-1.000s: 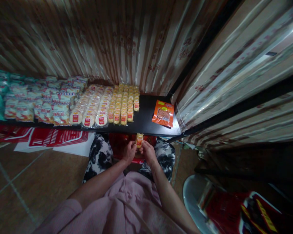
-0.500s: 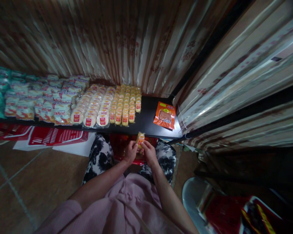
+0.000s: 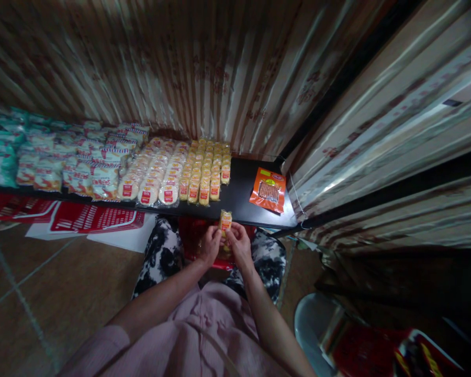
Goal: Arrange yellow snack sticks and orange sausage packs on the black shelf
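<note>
A small yellow packaged snack (image 3: 225,221) with a red and white label is held upright between both hands, just in front of the shelf edge. My left hand (image 3: 211,245) pinches its left side, and my right hand (image 3: 238,243) grips its right side. Rows of matching yellow packaged snacks (image 3: 204,180) stand on the black shelf (image 3: 239,191) beyond my hands. Left of them are rows of round, pale snacks in clear wrappers (image 3: 148,192). Below my hands, between the knees, a red basket (image 3: 188,230) is partly hidden.
An orange snack packet (image 3: 268,189) lies at the shelf's right end. White bags (image 3: 105,179) and green bags (image 3: 0,165) line the left. Red baskets (image 3: 94,219) sit under the shelf. Curtains (image 3: 204,68) hang behind, and a grey stool (image 3: 310,324) stands at lower right.
The view has shifted slightly, so the shelf and its goods appear a little farther right. Both hands still hold the yellow snack at nearly the same spot.
</note>
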